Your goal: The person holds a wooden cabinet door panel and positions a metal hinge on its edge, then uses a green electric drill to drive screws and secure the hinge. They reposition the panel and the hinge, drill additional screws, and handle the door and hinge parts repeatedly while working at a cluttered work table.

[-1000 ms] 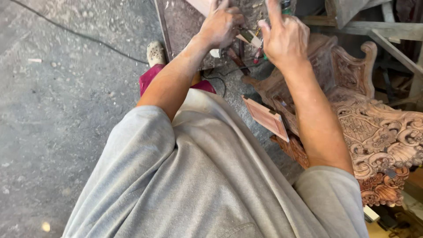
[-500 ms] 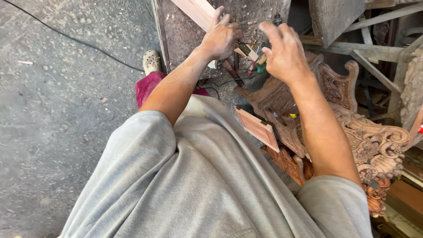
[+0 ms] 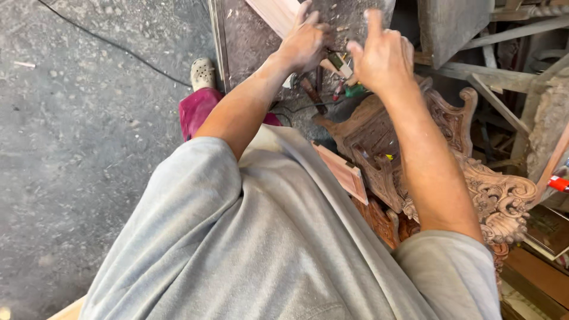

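Observation:
My left hand [image 3: 305, 38] lies on a pale wooden plank [image 3: 272, 12] that rests on a dusty workbench top [image 3: 249, 41], with the fingers wrapped over the plank's edge. My right hand [image 3: 384, 58] hovers just to the right of it, fingers curled and index finger raised. A green-handled tool [image 3: 355, 90] pokes out beneath the palm. A small metal-tipped tool [image 3: 339, 62] sits between the two hands. Several dark-handled tools [image 3: 313, 93] lie below them on the bench.
A carved reddish wooden furniture piece [image 3: 498, 198] fills the right side, with a flat board [image 3: 344, 173] against it. Grey concrete floor [image 3: 89, 148] with a black cable [image 3: 118, 44] lies to the left. My foot in a pale clog [image 3: 203, 73] stands by the bench.
The view has shifted down a little, so both hands sit lower in frame. My right hand has moved slightly closer to the left hand over the tools.

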The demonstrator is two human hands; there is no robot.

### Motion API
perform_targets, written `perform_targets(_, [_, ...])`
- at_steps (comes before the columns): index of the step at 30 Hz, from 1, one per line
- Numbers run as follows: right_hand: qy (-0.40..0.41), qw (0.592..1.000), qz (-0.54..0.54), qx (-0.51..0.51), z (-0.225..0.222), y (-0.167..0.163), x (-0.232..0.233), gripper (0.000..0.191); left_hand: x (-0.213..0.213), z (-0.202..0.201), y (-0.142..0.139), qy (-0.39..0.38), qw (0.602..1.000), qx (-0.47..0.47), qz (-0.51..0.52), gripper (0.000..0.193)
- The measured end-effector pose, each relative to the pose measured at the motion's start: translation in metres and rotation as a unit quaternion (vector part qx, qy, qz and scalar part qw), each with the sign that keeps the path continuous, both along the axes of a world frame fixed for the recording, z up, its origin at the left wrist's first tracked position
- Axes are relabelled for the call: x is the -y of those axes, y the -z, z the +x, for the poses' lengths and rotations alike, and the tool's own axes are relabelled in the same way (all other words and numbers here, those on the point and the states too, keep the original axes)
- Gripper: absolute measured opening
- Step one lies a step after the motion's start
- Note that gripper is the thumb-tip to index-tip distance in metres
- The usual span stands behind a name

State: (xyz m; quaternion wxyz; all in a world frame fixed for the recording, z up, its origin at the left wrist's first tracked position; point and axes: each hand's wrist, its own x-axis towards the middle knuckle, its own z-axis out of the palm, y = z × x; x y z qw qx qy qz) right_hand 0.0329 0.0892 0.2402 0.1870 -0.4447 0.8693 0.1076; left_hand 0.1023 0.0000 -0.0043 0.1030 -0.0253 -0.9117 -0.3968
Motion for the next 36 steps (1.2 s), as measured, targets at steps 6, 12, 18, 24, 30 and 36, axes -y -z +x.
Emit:
perform_targets(6, [-0.334, 0.935, -0.039, -0.113, -0.01, -0.012, -0.005, 0.023, 0.004, -0.008, -0.004, 0.017, 0.997, 0.038, 0.059, 0.024])
perform_targets(12, [-0.293, 0.954, 0.049, -0.048, -0.021, 0.011, -0.008, 0.022, -0.011, -0.013, 0.005, -0.026, 0.999, -0.018, -0.008, 0.019])
perform_targets(18, [-0.047, 0.992, 0.106, -0.041, -0.015, 0.004, 0.002, 0.041, -0.003, -0.007, -0.007, 0.012, 0.997, 0.014, 0.078, 0.021])
perform_targets(24, [-0.194, 0.957, 0.216, -0.007, -0.013, 0.001, 0.011, 0.037, 0.003, -0.012, -0.013, -0.018, 1.0, -0.002, 0.025, 0.032])
perform_targets(30, [-0.005, 0.985, 0.172, -0.03, -0.028, 0.017, 0.015, 0.06, -0.002, -0.02, -0.011, 0.021, 0.998, 0.045, 0.027, 0.029])
perform_targets(36, [-0.234, 0.954, 0.187, -0.016, -0.026, -0.001, 0.003, 0.047, 0.001, -0.018, -0.02, 0.017, 0.998, 0.042, 0.047, 0.036])
